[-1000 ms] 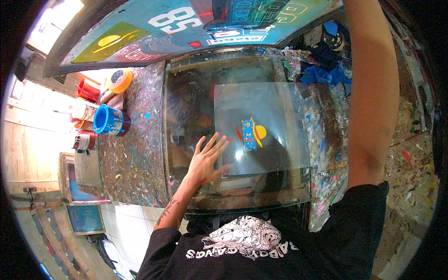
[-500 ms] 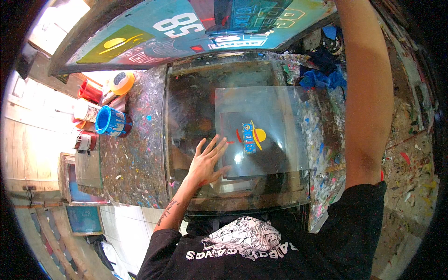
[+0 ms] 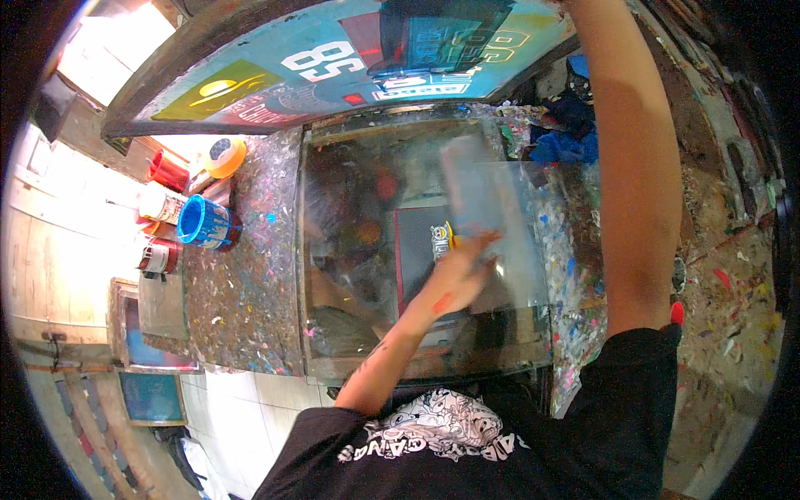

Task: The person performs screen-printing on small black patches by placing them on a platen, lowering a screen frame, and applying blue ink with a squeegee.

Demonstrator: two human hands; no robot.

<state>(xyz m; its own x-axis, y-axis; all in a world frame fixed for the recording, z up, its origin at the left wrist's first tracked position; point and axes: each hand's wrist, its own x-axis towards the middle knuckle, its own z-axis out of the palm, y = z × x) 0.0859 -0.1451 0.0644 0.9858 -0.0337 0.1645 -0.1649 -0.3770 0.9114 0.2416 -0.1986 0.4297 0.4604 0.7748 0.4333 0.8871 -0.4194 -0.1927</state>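
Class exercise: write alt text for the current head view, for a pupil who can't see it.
A person's left hand reaches to a blurred, clear sheet over a glass pane on a paint-spattered table. The right arm extends toward the top edge, hand unseen. Beyond stands a framed panel with colourful designs; paint-smeared containers sit left.

**Illumination and Optical Condition**

Primary light enters from the upper left. The opening (image 3: pixel 117 52) there is overexposed; the wall (image 3: pixel 60 275) below is washed out. Brightness falls toward the right edge, which is dim. The glass panel (image 3: pixel 346 187) shows soft reflections. Motion blur affects the fingers (image 3: pixel 479 243) of the left hand (image 3: pixel 458 269) and the translucent sheet (image 3: pixel 471 187). Straight edges bow near the black rim.
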